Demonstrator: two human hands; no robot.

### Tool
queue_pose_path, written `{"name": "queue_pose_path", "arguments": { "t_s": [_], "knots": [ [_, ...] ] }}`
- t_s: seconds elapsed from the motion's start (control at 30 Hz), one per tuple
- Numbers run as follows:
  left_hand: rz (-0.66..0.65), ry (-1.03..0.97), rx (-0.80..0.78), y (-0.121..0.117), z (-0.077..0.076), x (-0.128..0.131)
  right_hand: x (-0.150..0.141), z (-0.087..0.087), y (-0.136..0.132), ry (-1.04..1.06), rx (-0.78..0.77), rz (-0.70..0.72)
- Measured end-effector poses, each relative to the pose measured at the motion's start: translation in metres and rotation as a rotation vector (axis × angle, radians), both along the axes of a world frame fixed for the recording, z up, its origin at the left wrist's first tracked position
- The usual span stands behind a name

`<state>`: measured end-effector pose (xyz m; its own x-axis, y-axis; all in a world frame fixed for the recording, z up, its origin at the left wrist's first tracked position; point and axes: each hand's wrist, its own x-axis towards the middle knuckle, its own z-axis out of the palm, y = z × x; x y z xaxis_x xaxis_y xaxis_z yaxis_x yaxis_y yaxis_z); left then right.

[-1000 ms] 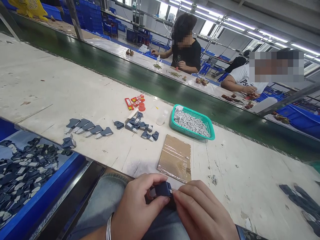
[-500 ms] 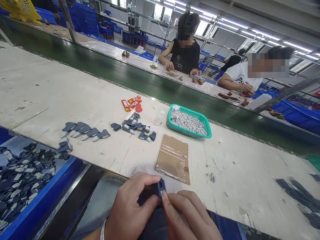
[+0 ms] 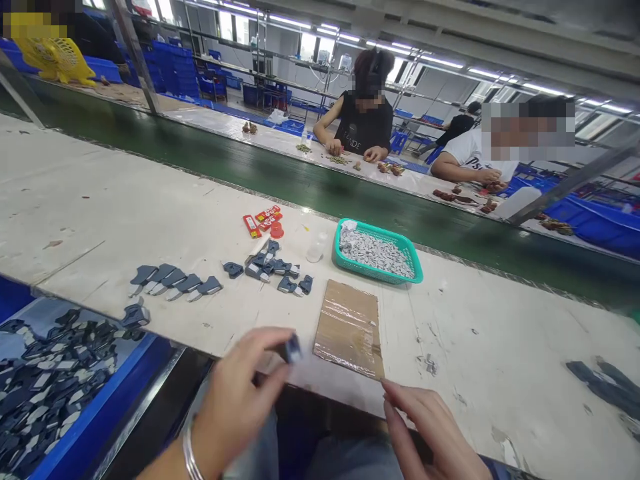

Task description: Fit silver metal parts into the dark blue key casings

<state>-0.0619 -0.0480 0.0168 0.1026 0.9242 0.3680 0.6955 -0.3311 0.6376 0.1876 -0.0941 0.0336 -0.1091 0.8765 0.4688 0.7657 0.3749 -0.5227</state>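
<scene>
Navy plastic part [image 3: 293, 349] now sits pinched in the left hand [image 3: 235, 407], the right hand [image 3: 430, 430] apart, fingers spread.

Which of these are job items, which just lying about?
Job: left hand, dark blue plastic part it pinches, right hand, matching parts in rows, blue bin of parts, green basket of grey pieces.
Lying about: red packets, plastic bottle.

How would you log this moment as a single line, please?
left hand: holds navy part | right hand: open, beside cardboard | nearby: teal basket
</scene>
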Motion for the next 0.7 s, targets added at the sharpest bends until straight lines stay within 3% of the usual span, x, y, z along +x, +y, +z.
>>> {"name": "queue_pose_path", "arguments": {
  "t_s": [0.17, 0.33, 0.53, 0.7],
  "knots": [
    [0.168, 0.194, -0.005, 0.048, -0.018, -0.057, 0.047, -0.023, 0.016, -0.225, -0.009, -0.151],
    [0.226, 0.355, -0.029, 0.073, -0.02, -0.088, 0.096, -0.028, 0.055, -0.428, -0.025, -0.298],
    [0.367, 0.446, 0.017, 0.079, -0.017, -0.102, 0.115, -0.025, 0.085, -0.47, -0.102, -0.228],
    [0.36, 0.484, 0.06, 0.074, -0.007, -0.087, 0.128, -0.035, 0.098, -0.459, -0.093, -0.132]
  ]
}}
